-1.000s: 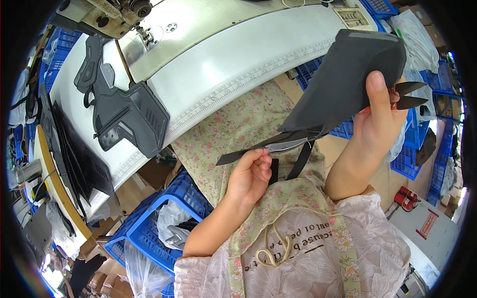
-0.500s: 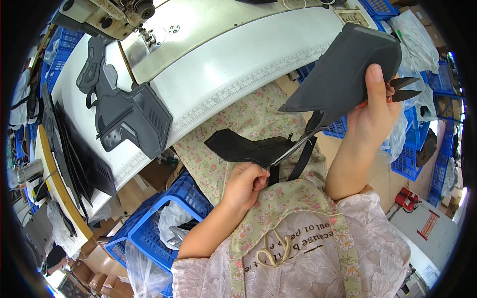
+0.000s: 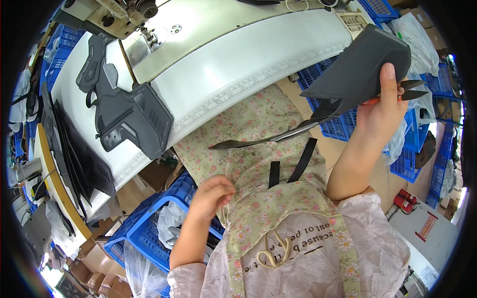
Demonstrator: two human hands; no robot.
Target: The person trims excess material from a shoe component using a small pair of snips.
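My right hand (image 3: 380, 116) is raised at the right, its thumb pressed on a dark grey moulded sewn panel (image 3: 357, 67). Small scissors (image 3: 413, 90) with orange-red handles sit in the same hand, their dark blades pointing right, apart. From the panel a narrow black section (image 3: 268, 139) stretches left over my lap, seen nearly edge-on. My left hand (image 3: 212, 196) is apart from it above the apron's left side. Its fingers are curled together, and anything inside is hidden. Two short black straps (image 3: 303, 161) lie on the flowered apron (image 3: 243, 111).
A sewing machine (image 3: 117, 17) stands at the far left of the white table (image 3: 223, 69). Similar grey pieces (image 3: 134, 116) lie on the table, with dark flat panels (image 3: 82, 154) stacked at its left. Blue crates (image 3: 144, 231) holding plastic bags stand below left and at right.
My left hand has let go of the narrow black section and drawn back to the left and down. My right hand has shifted slightly right with the panel and scissors.
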